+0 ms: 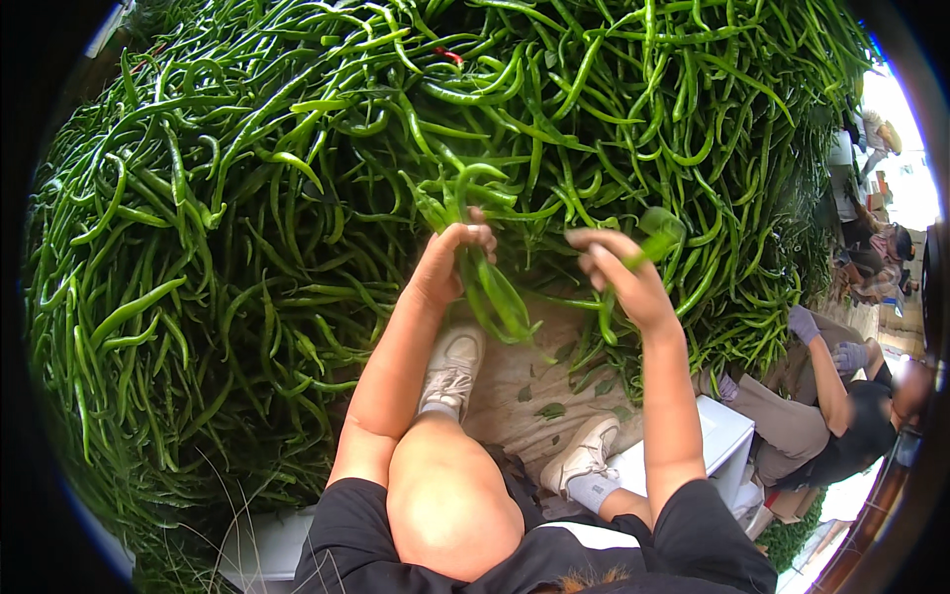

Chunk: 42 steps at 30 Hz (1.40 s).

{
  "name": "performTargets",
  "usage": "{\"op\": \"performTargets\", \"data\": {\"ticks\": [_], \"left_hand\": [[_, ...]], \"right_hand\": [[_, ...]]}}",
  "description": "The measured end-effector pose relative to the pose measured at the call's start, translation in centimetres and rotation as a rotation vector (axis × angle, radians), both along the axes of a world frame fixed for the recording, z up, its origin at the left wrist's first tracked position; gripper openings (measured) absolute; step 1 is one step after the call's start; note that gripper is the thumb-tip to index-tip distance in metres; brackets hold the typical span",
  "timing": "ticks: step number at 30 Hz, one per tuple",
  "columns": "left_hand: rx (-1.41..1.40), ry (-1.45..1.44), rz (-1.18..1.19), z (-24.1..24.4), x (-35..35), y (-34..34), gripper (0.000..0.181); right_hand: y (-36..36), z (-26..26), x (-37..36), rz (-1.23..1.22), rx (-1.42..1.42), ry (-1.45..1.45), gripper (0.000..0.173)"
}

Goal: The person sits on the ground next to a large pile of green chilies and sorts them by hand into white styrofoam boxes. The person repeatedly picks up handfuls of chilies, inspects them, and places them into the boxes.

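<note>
My left hand (456, 260) is closed around a bunch of long green chili peppers (501, 297); their ends stick out above and below the fist. To the right of it, my right hand (620, 271) is blurred, with a green pepper (657, 249) at the back of its fingers or behind them; whether it grips that pepper is unclear. Both hands are over the near edge of a big heap of green chili peppers (260, 208), in which one red chili pepper (448, 55) shows near the top.
Loose leaves (551, 410) lie on a pale ground sheet (505, 371) between my shoes. White foam boxes (712, 438) stand at the right and lower left. A gloved co-worker (824, 393) sits at the right by the heap, and other people are farther back.
</note>
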<state>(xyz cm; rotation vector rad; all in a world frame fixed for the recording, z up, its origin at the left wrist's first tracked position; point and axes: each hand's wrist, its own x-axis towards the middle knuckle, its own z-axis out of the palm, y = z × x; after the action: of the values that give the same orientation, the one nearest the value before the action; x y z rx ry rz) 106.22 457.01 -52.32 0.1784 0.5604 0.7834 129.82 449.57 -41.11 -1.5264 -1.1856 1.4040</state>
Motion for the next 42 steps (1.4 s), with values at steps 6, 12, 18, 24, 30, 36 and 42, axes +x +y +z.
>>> {"op": "performTargets", "data": {"ticks": [6, 12, 18, 24, 30, 36, 42], "left_hand": [[-0.023, -0.141, 0.029, -0.6, -1.2, -0.2, 0.030], [-0.056, -0.048, 0.127, -0.3, -4.2, -1.8, 0.033], [0.146, 0.240, -0.098, 4.3, -5.3, -2.6, 0.045], [0.155, 0.113, -0.111, 5.3, -3.3, -2.6, 0.045], [0.223, 0.135, -0.186, 12.0, 4.0, -5.2, 0.042], [0.485, 0.056, -0.317, 16.3, 9.3, -7.6, 0.035], [0.762, 0.130, -0.393, 27.2, 10.3, -12.0, 0.044]], "right_hand": [[12.5, -7.7, -7.5, 0.157, 0.275, -0.505, 0.029], [14.2, -8.4, -10.6, 0.442, 0.017, -1.155, 0.026], [9.3, -2.5, -4.8, 0.205, 0.200, -0.990, 0.031], [0.7, 5.4, 0.1, -0.307, -0.157, -0.005, 0.026], [-15.0, 12.5, -1.7, -0.477, -0.190, 0.312, 0.034], [-35.1, 17.4, -1.0, -0.849, 0.052, 0.822, 0.036], [-52.5, 21.2, 0.3, -1.496, 0.328, 0.767, 0.034]]}}
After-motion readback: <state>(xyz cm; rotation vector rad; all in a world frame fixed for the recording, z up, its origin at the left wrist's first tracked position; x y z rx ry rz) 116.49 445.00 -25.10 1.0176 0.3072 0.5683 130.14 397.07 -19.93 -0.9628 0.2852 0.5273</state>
